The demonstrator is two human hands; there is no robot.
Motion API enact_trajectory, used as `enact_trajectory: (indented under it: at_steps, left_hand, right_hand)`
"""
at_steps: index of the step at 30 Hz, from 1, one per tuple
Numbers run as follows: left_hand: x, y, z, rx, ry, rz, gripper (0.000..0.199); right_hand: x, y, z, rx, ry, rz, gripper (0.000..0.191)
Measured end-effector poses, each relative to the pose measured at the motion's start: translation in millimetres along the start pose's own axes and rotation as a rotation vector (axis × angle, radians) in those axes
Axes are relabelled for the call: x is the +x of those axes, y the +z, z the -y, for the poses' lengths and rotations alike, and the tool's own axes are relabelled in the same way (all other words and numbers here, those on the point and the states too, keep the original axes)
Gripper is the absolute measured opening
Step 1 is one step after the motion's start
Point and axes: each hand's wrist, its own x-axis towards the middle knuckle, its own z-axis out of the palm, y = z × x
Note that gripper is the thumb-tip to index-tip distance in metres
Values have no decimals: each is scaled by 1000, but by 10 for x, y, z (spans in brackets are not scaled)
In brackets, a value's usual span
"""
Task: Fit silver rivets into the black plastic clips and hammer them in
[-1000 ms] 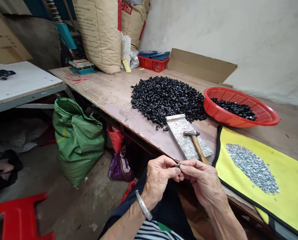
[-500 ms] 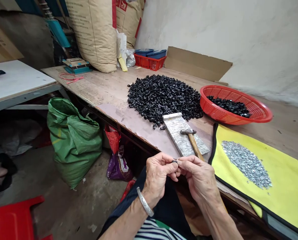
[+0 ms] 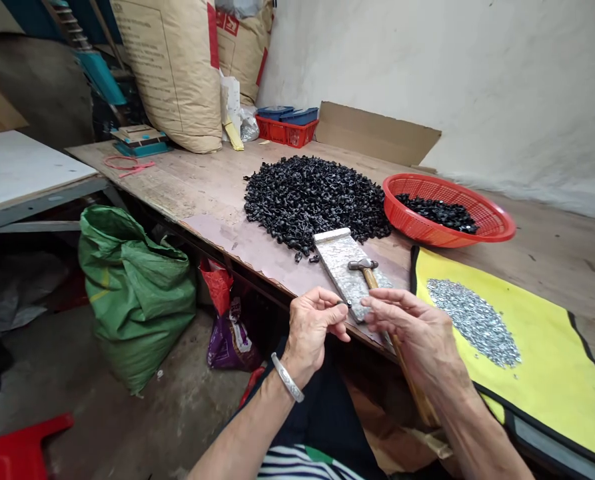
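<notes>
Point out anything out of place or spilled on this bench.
Mostly orderly. A few black pieces lie loose outside their heap, near the grey slab; some silver bits sit apart from their pile on the yellow cloth. The hammer handle juts off the table, where it might get knocked.

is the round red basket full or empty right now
Neither: the round red basket is partly filled. Small black parts lie mostly toward its left side, while mesh shows bare on the right.
</notes>
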Motion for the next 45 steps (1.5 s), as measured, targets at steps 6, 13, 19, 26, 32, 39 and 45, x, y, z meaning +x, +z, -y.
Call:
enact_trajectory:
  at_steps: [6,13,19,26,32,39,45]
  left_hand:
    - [239,3,18,78,14,-63,20]
    - [496,78,35,207,-12,-110,15]
    - [580,92,63,309,-35,-119,14]
    - [593,44,44,372,-75,-95,15]
    - [587,57,40,391,-48,-100,17]
    - [579,54,60,406,-23,-109,17]
    - [559,75,62,401,-21,-126,18]
  right_hand:
    - [138,-264,-136,-905,-239,-139,22]
    - [211,-250,-139,-253,244,185,17]
    - [172,-333,-62,298,578,269,18]
    - [-28,-303,-23,-166,166,144,30]
    - [-25,-286,-173,-718,-246,-48,28]
    - [-115,-232,-63,-912,-584,-202,35]
    - [-175,-144,-204,-1254,-642,-180,22]
